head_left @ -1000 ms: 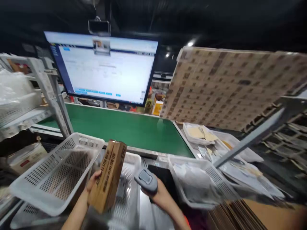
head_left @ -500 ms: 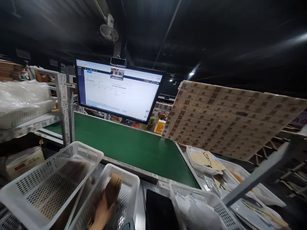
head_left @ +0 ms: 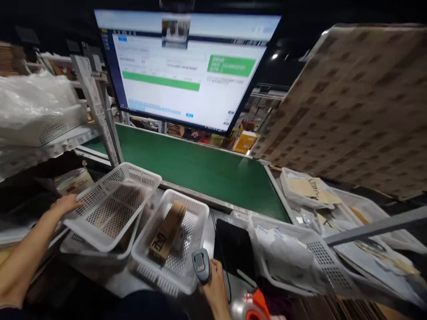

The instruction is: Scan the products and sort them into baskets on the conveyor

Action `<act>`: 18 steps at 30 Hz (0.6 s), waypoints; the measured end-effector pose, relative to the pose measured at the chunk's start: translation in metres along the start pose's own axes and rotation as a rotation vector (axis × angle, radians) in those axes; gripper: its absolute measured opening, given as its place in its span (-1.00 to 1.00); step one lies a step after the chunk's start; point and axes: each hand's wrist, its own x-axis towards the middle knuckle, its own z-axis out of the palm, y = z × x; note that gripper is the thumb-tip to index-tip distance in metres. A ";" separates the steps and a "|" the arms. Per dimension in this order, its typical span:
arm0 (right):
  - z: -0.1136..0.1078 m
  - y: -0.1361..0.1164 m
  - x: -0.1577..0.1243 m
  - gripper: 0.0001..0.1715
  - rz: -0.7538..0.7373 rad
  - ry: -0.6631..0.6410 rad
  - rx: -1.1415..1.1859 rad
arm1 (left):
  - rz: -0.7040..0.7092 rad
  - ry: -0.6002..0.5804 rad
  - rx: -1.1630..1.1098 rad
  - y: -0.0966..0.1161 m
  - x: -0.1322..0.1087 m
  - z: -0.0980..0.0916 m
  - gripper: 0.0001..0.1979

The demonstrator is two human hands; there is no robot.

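My left hand (head_left: 66, 204) grips the left rim of an upper white plastic basket (head_left: 87, 216), which is tilted on top of another basket. A barcode scanner (head_left: 201, 264), grey with an orange button, is in my right hand (head_left: 216, 279), low in the middle. Just left of the scanner stands a white mesh basket (head_left: 140, 255). Inside it lies a long brown cardboard box (head_left: 170, 229) with black printing on its end. A smaller item beside the box is too blurred to name.
Beyond the baskets runs a green conveyor belt (head_left: 193, 166), with a monitor (head_left: 160, 106) above it. Right of the scanner are a black flat pad (head_left: 234, 244) and a basket of white bags (head_left: 283, 249). An orange tape dispenser (head_left: 260, 302) sits at the bottom edge.
My left hand has left the cardboard box in the middle basket and moved to the left basket's rim. Green bars have appeared on the monitor. The view has tipped downward.
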 end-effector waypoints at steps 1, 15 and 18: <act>0.000 -0.001 -0.001 -0.48 -0.012 0.000 -0.006 | 0.008 -0.082 0.038 0.001 -0.007 -0.004 -0.54; -0.003 0.042 -0.009 -0.42 -0.032 0.244 0.068 | -0.084 -0.327 -0.103 0.227 -0.179 0.078 -0.63; -0.017 0.065 -0.008 -0.35 0.056 0.213 0.013 | -0.094 -0.363 -0.263 0.223 -0.188 0.104 -0.68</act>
